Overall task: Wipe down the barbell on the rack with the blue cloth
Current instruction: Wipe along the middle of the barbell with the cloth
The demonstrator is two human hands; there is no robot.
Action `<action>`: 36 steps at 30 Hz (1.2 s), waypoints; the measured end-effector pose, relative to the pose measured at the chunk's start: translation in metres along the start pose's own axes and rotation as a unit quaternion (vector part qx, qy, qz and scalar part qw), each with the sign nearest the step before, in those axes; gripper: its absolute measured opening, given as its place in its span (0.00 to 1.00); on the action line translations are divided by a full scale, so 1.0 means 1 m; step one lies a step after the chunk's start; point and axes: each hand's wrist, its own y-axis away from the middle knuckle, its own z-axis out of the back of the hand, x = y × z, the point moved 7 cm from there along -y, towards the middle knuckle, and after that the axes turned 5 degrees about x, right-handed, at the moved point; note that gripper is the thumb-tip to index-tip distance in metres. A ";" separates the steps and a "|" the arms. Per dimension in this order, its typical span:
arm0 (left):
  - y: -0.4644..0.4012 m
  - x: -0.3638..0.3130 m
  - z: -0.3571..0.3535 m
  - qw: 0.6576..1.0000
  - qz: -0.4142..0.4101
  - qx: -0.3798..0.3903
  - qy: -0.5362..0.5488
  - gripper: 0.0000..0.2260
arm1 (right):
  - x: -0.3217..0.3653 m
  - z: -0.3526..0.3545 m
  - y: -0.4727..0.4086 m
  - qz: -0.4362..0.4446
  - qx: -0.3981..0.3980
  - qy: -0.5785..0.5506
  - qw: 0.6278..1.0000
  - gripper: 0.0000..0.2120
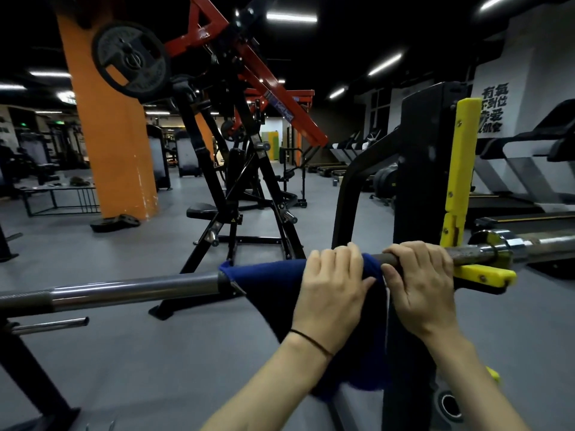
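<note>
A steel barbell runs across the view from the lower left to the right edge, resting on a yellow rack hook. A dark blue cloth is draped over the bar and hangs down below it. My left hand wraps over the cloth and bar, fingers curled on top. My right hand grips the bare bar just to the right of the cloth, close to the hook. The bar's chrome collar shows beyond my right hand.
The black rack upright with a yellow liner stands right behind my right hand. A black and red plate-loaded machine stands ahead on the grey floor. An orange pillar is at the left, treadmills at the right.
</note>
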 end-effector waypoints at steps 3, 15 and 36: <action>0.010 0.017 0.009 0.999 -0.011 -0.021 0.036 0.23 | -0.003 0.001 0.000 0.014 -0.002 0.007 1.000 0.24; 0.034 0.063 0.011 0.999 0.043 0.021 -0.022 0.24 | 0.005 -0.003 -0.001 -0.005 -0.035 0.017 0.999 0.18; 0.046 0.085 0.024 0.999 0.031 0.012 -0.030 0.28 | -0.002 0.004 -0.024 0.009 -0.054 0.040 0.998 0.23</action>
